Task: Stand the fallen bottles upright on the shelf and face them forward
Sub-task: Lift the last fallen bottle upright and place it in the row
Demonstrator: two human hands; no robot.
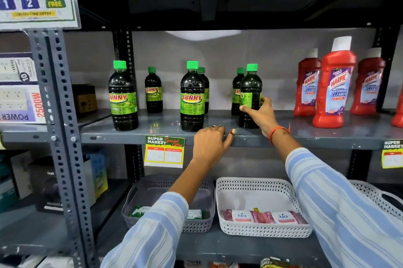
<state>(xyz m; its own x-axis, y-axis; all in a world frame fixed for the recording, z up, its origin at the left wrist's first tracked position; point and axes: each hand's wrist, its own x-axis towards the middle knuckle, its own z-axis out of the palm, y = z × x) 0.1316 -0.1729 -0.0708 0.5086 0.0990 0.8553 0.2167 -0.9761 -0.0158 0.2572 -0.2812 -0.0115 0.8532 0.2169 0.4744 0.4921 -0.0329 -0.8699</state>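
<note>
Several dark bottles with green caps and green SUNNY labels stand upright on the grey shelf (152,130). My right hand (260,113) grips the front right bottle (250,84), whose label is turned partly to the left. A second bottle (237,91) stands just behind it. The front middle bottle (192,95) and front left bottle (122,95) face forward, as does a smaller-looking one further back (153,91). My left hand (209,145) rests on the shelf's front edge, fingers curled over it, holding nothing. No bottle lies on its side.
Three red Harpic bottles (334,84) stand at the shelf's right end. A price tag (164,151) hangs from the shelf edge. Below sit a grey basket (130,209) and a white basket (222,215) with packets. Boxes fill the left rack (19,89).
</note>
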